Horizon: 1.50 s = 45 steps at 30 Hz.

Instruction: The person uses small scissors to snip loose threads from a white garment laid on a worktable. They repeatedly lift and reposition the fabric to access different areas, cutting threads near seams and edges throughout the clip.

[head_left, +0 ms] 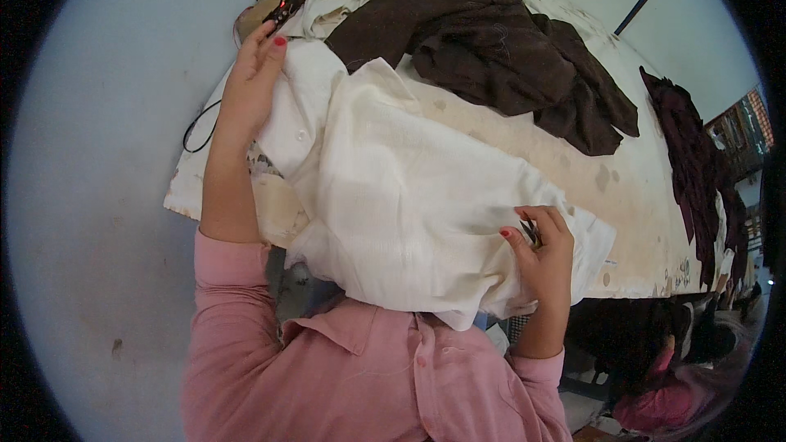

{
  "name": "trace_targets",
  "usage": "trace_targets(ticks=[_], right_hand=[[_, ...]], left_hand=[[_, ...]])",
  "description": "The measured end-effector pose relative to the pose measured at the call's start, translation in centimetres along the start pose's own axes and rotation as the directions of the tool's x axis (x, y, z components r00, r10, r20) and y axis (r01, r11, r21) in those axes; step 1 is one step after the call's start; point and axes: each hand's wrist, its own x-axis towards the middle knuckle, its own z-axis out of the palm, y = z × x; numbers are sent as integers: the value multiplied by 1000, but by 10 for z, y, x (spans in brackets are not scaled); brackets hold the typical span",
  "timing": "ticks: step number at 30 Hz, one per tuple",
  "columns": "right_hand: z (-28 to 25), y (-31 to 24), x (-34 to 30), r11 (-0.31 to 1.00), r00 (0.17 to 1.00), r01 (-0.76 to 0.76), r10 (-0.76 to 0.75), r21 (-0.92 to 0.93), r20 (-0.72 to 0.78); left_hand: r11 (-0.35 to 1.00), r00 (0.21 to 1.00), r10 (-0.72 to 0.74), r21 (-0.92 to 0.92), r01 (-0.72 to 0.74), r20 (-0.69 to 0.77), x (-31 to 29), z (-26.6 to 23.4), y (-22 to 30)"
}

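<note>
A white garment (401, 188) with a collar and buttons lies spread over the table in front of me, its near edge hanging toward my body. At its far left part is my left hand (252, 82), fingers stretched out and nothing gripped. Its fingertips reach a small dark device (285, 8) with a red light and a cable. My right hand (546, 258) is above the garment's right part, thumb and fingers curled round small dark thread snips (530, 232), which are partly hidden by the fingers.
Dark brown cloth (483, 41) lies heaped at the back of the stained table (594, 184). More white cloth (336, 4) is piled at the far left. Dark maroon garments (688, 147) hang over the right edge. Another person (667, 389) is at the lower right. A wall (106, 180) borders the left.
</note>
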Motion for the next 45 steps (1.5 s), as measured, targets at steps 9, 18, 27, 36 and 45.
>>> trace_targets(ticks=[9, 18, 27, 36, 45], right_hand=[[3, 56, -14, 915, 986, -157, 121, -371, -119], [25, -10, 3, 963, 990, 65, -28, 262, -141], [53, -54, 2, 849, 994, 110, -92, 516, -60], [27, -12, -11, 336, 953, -244, 258, 910, 160], [16, 6, -36, 773, 994, -72, 8, 630, 105]], left_hand=[[159, 961, -271, 987, -4, 47, -113, 5, -23], [362, 805, -259, -718, 594, 534, -128, 48, 17], [567, 802, -50, -644, 514, 596, -160, 68, 25], [789, 946, 10, -584, 191, 324, -148, 66, 25], [970, 892, 141, -241, -37, 430, -155, 58, 35]])
